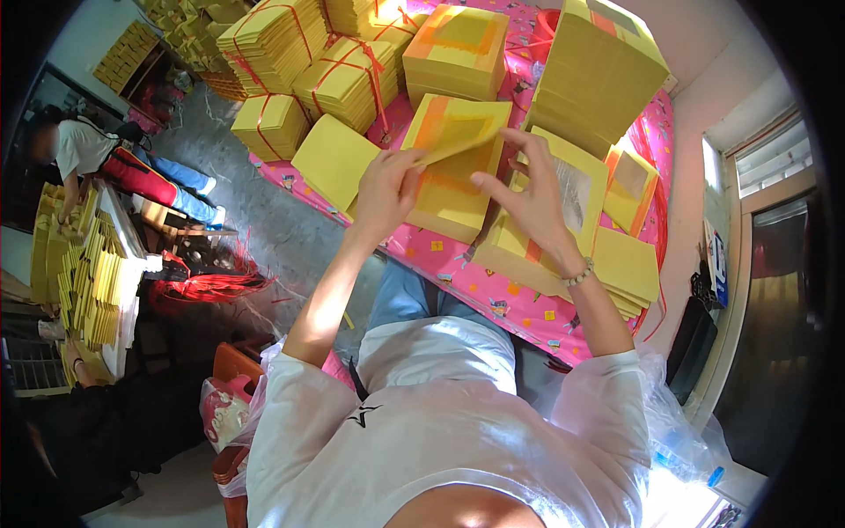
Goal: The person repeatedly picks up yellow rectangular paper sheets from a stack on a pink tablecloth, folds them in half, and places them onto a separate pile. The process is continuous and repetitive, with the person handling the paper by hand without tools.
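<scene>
My left hand point(387, 190) is closed on the left edge of a thin yellow paper sheet point(462, 141), which is raised at a tilt. Beneath it lies a thick stack of yellow paper point(444, 213) with an orange printed patch. My right hand point(535, 189) has its thumb and fingers apart; the index fingertip is at the sheet's right corner, and the thumb hovers over the stack. A yellow stack point(336, 163) lies left of my left hand. Below my right hand is another stack with a silvery square point(574, 198).
Red-tied yellow bundles point(348, 84) and a tall yellow block point(598, 75) stand farther back on the pink patterned tablecloth point(475, 295). At left, a person point(106, 154) bends over a table of yellow paper point(92, 282). Red strips point(211, 282) hang nearby; a brown chair point(238, 370) stands lower left.
</scene>
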